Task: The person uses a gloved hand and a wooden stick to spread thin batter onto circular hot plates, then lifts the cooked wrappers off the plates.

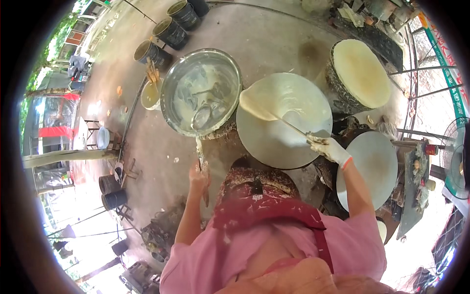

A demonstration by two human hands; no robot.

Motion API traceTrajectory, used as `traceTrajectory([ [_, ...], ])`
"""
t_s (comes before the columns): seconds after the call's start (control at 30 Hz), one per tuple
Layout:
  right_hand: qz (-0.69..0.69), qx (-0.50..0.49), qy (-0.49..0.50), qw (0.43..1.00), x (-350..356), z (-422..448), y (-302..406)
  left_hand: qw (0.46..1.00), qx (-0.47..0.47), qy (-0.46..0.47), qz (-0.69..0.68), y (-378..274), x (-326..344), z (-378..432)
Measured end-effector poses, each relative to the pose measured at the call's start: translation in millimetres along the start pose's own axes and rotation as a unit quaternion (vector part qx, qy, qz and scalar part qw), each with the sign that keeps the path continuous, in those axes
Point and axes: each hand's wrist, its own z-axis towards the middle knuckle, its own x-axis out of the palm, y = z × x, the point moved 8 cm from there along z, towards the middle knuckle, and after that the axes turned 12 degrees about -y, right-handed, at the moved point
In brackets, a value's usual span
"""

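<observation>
My left hand (198, 176) grips the batter-caked handle of a metal ladle (202, 117). The ladle's bowl lies inside a wide metal basin (238, 79) of pale, wet batter (200, 79). In a white, batter-smeared glove, my right hand (329, 150) closes around the thin stick of a spreader (257, 106). Its pale, curved blade is over the left part of a round griddle (270, 152), just right of the basin. A thin layer of batter (310, 97) curves across the griddle's far and right parts. Nearer me, the grey surface shows bare.
Behind right, another round griddle carries a pale batter sheet (361, 73). A third griddle (371, 161) is under my right forearm. Left of the basin is a small pail (149, 96) with sticks. Dark buckets (170, 33) line the far left. A fan (455, 158) stands at right.
</observation>
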Motion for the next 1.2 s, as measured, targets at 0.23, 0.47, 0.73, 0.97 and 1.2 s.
traceTrajectory([
  [0.23,-0.008,-0.089,-0.056,0.994,-35,42,27,0.989,0.043,-0.010,0.140,-24,23,32],
  [0.47,-0.012,-0.035,0.014,0.999,-33,-3,1,0.853,0.369,0.006,0.368,-66,81,60],
  [0.73,-0.035,-0.056,0.007,0.998,1,34,-10,0.776,0.383,0.109,0.489,-50,99,47],
  [0.97,0.057,-0.007,-0.069,0.996,20,-70,-59,0.716,0.470,0.165,0.490,34,55,-16],
  [1.2,0.377,0.055,-0.128,0.916,190,-91,-76,0.819,0.351,0.370,0.265,-38,50,-21],
])
